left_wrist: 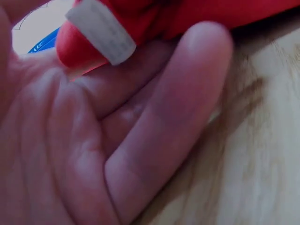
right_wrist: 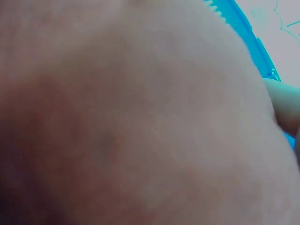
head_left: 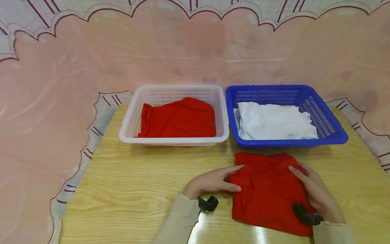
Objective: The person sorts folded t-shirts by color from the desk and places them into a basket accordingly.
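A folded red shirt (head_left: pixel 268 193) lies on the table, its neckline toward the baskets. My left hand (head_left: pixel 213 181) holds its left edge, thumb and index finger over the cloth. A white label (left_wrist: pixel 104 33) on the red cloth shows beside the curled fingers (left_wrist: pixel 173 103) in the left wrist view. At the opposite edge, my right hand (head_left: pixel 317 189) grips the shirt with the thumb on top and the other fingers along the outer side. The right wrist view is mostly filled by blurred skin, which hides the cloth there.
Behind the shirt stands a blue basket (head_left: pixel 292 143) with folded white cloth (head_left: pixel 274 120). Left of it, rims close together, is a white basket (head_left: pixel 173 140) holding red cloth (head_left: pixel 179 118). The wooden table (head_left: pixel 128 196) meets a patterned pink sheet (head_left: pixel 182 54) at the back.
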Demonstrator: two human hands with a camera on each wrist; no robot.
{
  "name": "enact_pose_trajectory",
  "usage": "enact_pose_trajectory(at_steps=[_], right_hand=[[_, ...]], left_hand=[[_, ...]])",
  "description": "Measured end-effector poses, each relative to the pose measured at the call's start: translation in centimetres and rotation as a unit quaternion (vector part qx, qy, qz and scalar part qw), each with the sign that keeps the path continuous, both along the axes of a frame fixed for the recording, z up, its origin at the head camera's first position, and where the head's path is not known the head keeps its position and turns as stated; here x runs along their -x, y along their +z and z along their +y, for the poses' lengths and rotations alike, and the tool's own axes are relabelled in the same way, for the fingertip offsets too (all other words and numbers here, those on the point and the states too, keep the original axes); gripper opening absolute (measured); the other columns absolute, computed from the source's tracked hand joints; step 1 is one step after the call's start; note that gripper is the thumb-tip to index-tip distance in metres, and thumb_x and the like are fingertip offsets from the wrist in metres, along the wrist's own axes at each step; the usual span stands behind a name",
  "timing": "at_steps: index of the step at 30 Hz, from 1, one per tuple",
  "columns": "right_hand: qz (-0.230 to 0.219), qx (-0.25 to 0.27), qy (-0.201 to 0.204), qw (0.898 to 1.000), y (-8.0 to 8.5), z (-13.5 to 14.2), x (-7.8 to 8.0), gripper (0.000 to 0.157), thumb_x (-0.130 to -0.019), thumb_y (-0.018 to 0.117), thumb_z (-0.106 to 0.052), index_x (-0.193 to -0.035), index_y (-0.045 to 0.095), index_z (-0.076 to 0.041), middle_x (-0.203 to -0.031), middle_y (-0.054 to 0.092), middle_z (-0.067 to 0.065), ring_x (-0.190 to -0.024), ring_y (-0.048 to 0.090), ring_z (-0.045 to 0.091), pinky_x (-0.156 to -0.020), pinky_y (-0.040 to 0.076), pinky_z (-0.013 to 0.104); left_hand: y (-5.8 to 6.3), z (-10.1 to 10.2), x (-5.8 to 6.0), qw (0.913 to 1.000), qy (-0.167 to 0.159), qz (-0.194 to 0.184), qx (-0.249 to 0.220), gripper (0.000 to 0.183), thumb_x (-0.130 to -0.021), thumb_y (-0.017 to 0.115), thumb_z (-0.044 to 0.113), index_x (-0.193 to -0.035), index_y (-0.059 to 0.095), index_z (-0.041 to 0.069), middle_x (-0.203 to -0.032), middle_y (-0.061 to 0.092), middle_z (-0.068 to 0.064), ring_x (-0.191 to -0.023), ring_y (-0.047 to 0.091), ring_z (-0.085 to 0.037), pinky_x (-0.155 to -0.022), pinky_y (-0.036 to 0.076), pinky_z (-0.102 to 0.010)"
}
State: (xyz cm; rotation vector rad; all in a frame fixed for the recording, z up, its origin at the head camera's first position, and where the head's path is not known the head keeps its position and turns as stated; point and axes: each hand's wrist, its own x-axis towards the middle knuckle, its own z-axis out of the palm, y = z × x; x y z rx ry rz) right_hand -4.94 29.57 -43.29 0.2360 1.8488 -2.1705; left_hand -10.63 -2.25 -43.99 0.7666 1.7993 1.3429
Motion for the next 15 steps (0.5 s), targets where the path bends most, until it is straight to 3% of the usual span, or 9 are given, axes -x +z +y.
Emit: enact_pose_trajectory(at_steps=[2, 4, 8, 11, 15], right_hand=[[0.004, 0.006, -0.001, 1.000, -0.14, -0.07, 0.04, 0.039, -0.095, 0.044, -0.020, -0.131, 0.032, -0.016, -0.104, 0.059, -0.007, -0.088, 0.060, 0.011, -0.074, 0.050, 0.029], [0.008, 0.009, -0.003, 1.000, -0.24, -0.06, 0.07, 0.037, -0.095, 0.043, -0.019, -0.130, 0.034, -0.017, -0.104, 0.059, -0.007, -0.088, 0.060, 0.011, -0.074, 0.050, 0.028], [0.010, 0.009, -0.004, 1.000, -0.22, 0.03, 0.07, 0.037, -0.095, 0.043, -0.018, -0.131, 0.034, -0.017, -0.104, 0.059, -0.007, -0.087, 0.059, 0.011, -0.073, 0.050, 0.028], [0.006, 0.004, -0.004, 1.000, -0.11, 0.03, 0.05, 0.041, -0.095, 0.044, -0.019, -0.133, 0.030, -0.016, -0.104, 0.058, -0.008, -0.087, 0.059, 0.010, -0.073, 0.050, 0.028], [0.000, 0.014, -0.003, 1.000, -0.02, 0.04, -0.06, 0.047, -0.095, 0.043, -0.019, -0.138, 0.024, -0.014, -0.105, 0.058, -0.008, -0.088, 0.059, 0.010, -0.074, 0.050, 0.027]], left_hand=[[-0.04, -0.02, -0.07, 0.9994, -0.006, -0.032, -0.015, 0.068, -0.082, 0.064, 0.028, -0.137, 0.026, 0.041, -0.099, 0.054, 0.000, -0.066, 0.059, -0.017, -0.064, 0.052, -0.033], [0.00, 0.00, -0.09, 0.9992, -0.011, -0.033, -0.019, 0.068, -0.082, 0.064, 0.027, -0.137, 0.026, 0.042, -0.114, 0.049, 0.005, -0.072, 0.059, -0.014, -0.064, 0.052, -0.032], [0.16, 0.14, -0.10, 0.9990, -0.015, -0.038, -0.019, 0.071, -0.081, 0.065, 0.026, -0.137, 0.024, 0.042, -0.126, 0.040, 0.010, -0.081, 0.059, -0.011, -0.068, 0.052, -0.031], [0.09, 0.18, 0.02, 0.9998, -0.014, -0.009, -0.010, 0.073, -0.081, 0.065, 0.029, -0.138, 0.022, 0.041, -0.133, 0.033, 0.012, -0.101, 0.051, -0.006, -0.083, 0.046, -0.029], [-0.04, 0.27, 0.22, 0.9993, -0.020, 0.032, -0.009, 0.075, -0.081, 0.065, 0.031, -0.140, 0.018, 0.038, -0.139, 0.026, 0.014, -0.121, 0.031, -0.002, -0.100, 0.027, -0.025]])
